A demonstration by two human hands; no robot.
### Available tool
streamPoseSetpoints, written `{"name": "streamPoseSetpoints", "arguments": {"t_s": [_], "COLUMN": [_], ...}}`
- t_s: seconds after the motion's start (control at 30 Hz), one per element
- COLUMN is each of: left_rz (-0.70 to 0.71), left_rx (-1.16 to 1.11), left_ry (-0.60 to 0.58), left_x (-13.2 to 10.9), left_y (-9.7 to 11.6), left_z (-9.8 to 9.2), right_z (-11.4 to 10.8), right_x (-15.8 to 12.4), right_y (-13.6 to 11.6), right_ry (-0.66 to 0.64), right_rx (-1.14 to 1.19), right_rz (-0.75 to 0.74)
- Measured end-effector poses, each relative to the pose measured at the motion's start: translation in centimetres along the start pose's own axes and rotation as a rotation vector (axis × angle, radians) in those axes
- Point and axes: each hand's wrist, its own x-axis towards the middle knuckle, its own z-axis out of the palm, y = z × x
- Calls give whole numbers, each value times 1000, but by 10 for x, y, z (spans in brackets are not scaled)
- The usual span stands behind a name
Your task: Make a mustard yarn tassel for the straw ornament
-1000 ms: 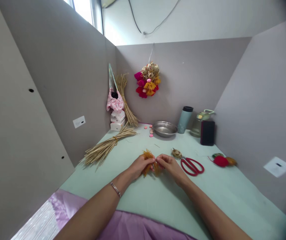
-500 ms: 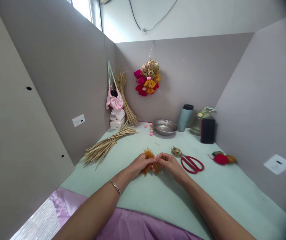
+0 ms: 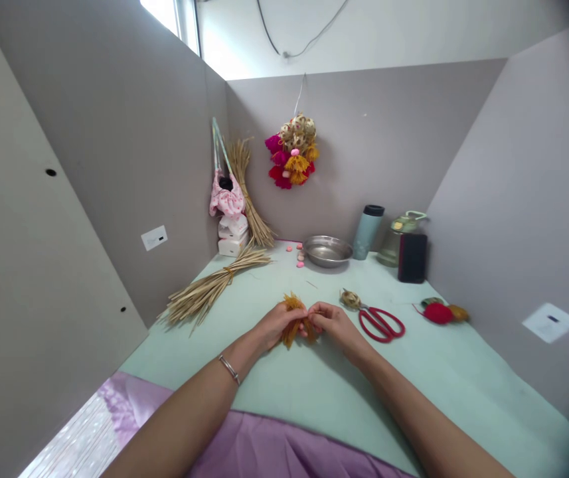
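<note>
A small orange-yellow tassel (image 3: 296, 317) lies between both my hands over the pale green table (image 3: 413, 385). My left hand (image 3: 277, 325) pinches its left side, fingers closed round the threads. From the right, my right hand (image 3: 331, 322) pinches the same tassel with its fingertips. A silver bangle (image 3: 229, 369) circles my left wrist.
Red scissors (image 3: 381, 323) and a small woven straw ball (image 3: 349, 299) lie just right of my hands. Straw bundles (image 3: 212, 290), a metal bowl (image 3: 327, 251), a tumbler (image 3: 368, 232), a jug (image 3: 400, 238), a black box (image 3: 412, 257) and red tassels (image 3: 439, 313) stand farther back. Grey partitions enclose three sides.
Both hands stay pinched on the tassel with only slight finger shifts. The camera has tipped down a little, so everything sits slightly higher in view.
</note>
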Motion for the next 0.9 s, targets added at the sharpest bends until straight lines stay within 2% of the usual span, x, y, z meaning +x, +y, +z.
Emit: {"name": "streamPoseSetpoints", "arguments": {"t_s": [0.33, 0.57, 0.73, 0.9], "left_rz": [34, 50, 24, 12], "left_rx": [-68, -36, -13, -18], "left_ry": [10, -10, 15, 74], "left_x": [-1, 0, 3, 4], "left_y": [5, 1, -3, -4], "left_z": [0, 1, -1, -2], "right_z": [0, 1, -3, -4], "right_x": [-2, -4, 0, 0], "right_y": [0, 5, 6, 4], "right_ry": [-47, 15, 41, 93], "right_rx": [25, 6, -95, -300], "right_rz": [-19, -27, -83, -223]}}
